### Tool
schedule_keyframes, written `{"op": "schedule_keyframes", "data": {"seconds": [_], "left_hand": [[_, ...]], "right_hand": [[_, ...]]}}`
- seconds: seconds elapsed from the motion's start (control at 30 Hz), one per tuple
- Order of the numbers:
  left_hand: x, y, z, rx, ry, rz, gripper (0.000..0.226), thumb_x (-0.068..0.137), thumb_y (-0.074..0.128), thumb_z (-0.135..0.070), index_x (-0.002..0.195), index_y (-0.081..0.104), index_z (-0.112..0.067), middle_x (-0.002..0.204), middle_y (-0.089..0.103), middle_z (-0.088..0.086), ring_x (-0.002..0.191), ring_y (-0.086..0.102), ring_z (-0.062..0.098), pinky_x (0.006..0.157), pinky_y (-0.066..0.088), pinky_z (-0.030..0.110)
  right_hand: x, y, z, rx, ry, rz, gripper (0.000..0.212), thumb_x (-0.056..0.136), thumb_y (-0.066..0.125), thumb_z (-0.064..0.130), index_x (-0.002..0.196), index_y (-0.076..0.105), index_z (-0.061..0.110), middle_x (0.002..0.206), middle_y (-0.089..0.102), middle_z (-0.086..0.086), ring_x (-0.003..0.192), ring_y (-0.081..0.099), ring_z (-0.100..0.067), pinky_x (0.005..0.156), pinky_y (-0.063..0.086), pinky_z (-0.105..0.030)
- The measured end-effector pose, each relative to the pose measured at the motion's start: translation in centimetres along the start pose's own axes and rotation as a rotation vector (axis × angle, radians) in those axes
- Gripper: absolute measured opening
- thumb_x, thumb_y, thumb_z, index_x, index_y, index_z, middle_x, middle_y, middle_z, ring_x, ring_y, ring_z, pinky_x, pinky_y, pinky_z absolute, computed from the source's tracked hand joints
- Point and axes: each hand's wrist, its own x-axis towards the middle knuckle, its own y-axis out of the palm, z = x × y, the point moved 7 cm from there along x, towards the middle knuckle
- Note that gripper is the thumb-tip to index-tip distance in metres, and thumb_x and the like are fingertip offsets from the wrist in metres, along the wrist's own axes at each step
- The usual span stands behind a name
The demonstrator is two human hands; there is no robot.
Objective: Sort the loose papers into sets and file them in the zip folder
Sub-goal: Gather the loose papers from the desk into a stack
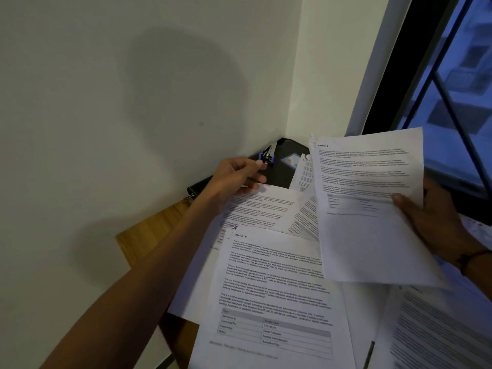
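My left hand (237,177) reaches out, fingers half-curled, its grip unclear; my right hand (436,222) grasps a raised printed sheet (372,209).

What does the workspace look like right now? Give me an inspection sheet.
Surface: wooden table, mostly under paper.
Job's things: loose papers overlapping; black zip folder in the far corner.
Clutter: stapler on the folder.
Hands: left hand reaches toward the stapler, fingers loosely curled, holding nothing; right hand grips a raised sheet.
Cables: nothing seen.
Surroundings: white wall on the left, window on the right.
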Motion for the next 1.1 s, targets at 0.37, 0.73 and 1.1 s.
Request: {"op": "schedule_keyframes", "data": {"seconds": [0.37, 0.73, 1.1], "left_hand": [[1.9, 3.7, -0.9, 0.128, 0.07, 0.078, 0.023, 0.1, 0.064, -0.031, 0.105, 0.077, -0.013, 0.09, 0.08, 0.005, 0.066, 0.066, 0.006, 0.063, 0.051, 0.019], [4.0, 7.1, -1.3, 0.144, 0.093, 0.118, 0.022, 0.099, 0.067, -0.028, 0.105, 0.078, -0.01, 0.09, 0.079, 0.008, 0.062, 0.065, 0.007, 0.062, 0.053, 0.02], [6.3, 7.5, -1.0, 0.21, 0.077, 0.017, 0.017, 0.099, 0.067, -0.023, 0.095, 0.079, -0.011, 0.086, 0.079, 0.005, 0.068, 0.065, 0.009, 0.062, 0.051, 0.02]], "right_hand": [[-1.3, -4.5, -1.9, -0.078, 0.052, -0.074, 0.038, 0.097, 0.06, 0.001, 0.133, 0.057, 0.015, 0.12, 0.065, 0.003, 0.099, 0.064, 0.012, 0.081, 0.051, -0.005], [-1.7, -7.3, -3.1, -0.126, 0.068, -0.092, 0.044, 0.098, 0.062, 0.006, 0.14, 0.053, 0.008, 0.134, 0.062, -0.007, 0.115, 0.062, -0.013, 0.093, 0.048, -0.026], [-1.3, -8.9, -3.8, -0.14, 0.075, -0.125, 0.043, 0.097, 0.063, 0.008, 0.139, 0.055, 0.011, 0.129, 0.065, 0.0, 0.11, 0.061, 0.009, 0.089, 0.048, -0.017]]}}
